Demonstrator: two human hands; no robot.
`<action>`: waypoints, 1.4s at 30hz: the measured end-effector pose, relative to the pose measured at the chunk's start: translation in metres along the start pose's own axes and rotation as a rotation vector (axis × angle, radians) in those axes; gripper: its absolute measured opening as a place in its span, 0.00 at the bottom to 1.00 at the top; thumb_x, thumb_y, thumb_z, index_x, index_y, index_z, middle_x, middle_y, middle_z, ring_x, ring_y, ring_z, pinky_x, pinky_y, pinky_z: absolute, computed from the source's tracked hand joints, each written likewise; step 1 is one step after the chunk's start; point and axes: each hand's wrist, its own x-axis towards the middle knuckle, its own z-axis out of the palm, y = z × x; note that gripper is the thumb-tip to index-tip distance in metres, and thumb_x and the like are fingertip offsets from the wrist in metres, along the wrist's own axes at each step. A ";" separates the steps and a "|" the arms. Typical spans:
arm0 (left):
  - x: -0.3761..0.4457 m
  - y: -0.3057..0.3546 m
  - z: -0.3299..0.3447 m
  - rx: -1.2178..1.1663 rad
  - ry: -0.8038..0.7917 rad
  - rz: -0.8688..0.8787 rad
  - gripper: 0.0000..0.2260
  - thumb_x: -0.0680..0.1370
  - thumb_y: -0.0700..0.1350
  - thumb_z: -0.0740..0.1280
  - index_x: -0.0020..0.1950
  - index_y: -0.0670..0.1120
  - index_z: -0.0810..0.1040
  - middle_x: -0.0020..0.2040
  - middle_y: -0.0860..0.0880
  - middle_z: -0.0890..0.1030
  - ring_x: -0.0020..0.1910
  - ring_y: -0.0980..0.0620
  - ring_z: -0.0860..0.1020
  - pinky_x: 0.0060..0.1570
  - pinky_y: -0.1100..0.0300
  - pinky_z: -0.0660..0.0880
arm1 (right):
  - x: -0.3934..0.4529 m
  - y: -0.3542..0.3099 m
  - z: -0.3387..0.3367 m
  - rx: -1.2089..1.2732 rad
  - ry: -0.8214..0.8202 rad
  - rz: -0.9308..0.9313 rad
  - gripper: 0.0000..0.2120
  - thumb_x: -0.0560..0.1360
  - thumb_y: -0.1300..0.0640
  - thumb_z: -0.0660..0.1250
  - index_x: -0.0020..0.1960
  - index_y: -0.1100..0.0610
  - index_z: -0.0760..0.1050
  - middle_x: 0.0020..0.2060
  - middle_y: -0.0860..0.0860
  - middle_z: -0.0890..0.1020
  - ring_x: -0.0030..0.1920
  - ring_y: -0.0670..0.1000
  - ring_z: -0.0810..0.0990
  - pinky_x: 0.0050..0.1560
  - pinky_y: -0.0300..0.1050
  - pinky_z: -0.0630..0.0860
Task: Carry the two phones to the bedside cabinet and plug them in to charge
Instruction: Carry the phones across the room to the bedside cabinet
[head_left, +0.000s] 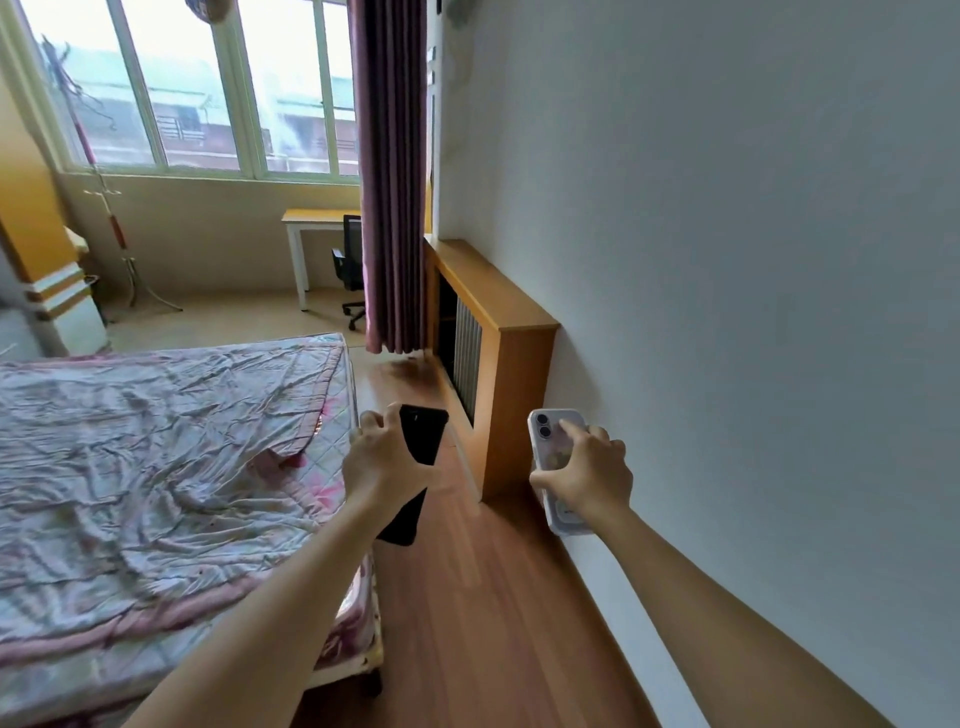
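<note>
- A person's left hand (382, 457) is wrapped tightly around the middle of a slim black rectangular phone (422, 441), fingers curled over its left edge; the phone's top end sticks up past the knuckles and its lower end shows beneath the wrist.
- The right hand (589, 475) clasps a white phone in a clear floral-print case (553, 441), thumb on the near edge and index finger laid along its back, beside the two stacked camera lenses.
- Two phones in all, one per hand, both carried in the air over the brown wood-plank floor (483, 623), between the bed and the wall.
- One bed with a crumpled pale floral quilt edged in pink (156, 457) lies at left.
- One long honey-coloured wooden cabinet with a slatted front (498, 332) stands against the grey-white wall (727, 260), just ahead of the right hand.
- Farther off: one mauve curtain (389, 182), one white-legged desk with a yellow top (311, 221), one black swivel chair (350, 265), and one wide window (182, 88).
</note>
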 end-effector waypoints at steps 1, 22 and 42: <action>0.011 0.001 0.003 0.008 0.006 0.000 0.40 0.61 0.54 0.75 0.69 0.48 0.63 0.60 0.42 0.70 0.58 0.42 0.71 0.48 0.52 0.72 | 0.013 -0.001 0.003 -0.006 -0.003 -0.005 0.40 0.64 0.42 0.73 0.72 0.48 0.64 0.64 0.53 0.72 0.61 0.57 0.70 0.47 0.45 0.74; 0.220 0.035 0.075 -0.005 0.103 -0.210 0.41 0.58 0.57 0.74 0.67 0.49 0.64 0.59 0.44 0.70 0.57 0.43 0.71 0.47 0.52 0.73 | 0.285 0.001 0.059 -0.008 -0.132 -0.129 0.40 0.65 0.42 0.74 0.73 0.48 0.63 0.67 0.53 0.71 0.65 0.58 0.68 0.53 0.50 0.75; 0.469 0.011 0.142 -0.027 0.098 -0.242 0.43 0.60 0.55 0.74 0.71 0.47 0.61 0.62 0.44 0.68 0.60 0.43 0.70 0.45 0.54 0.73 | 0.506 -0.051 0.158 -0.008 -0.188 -0.147 0.40 0.65 0.43 0.74 0.73 0.48 0.63 0.67 0.53 0.70 0.64 0.58 0.67 0.51 0.49 0.75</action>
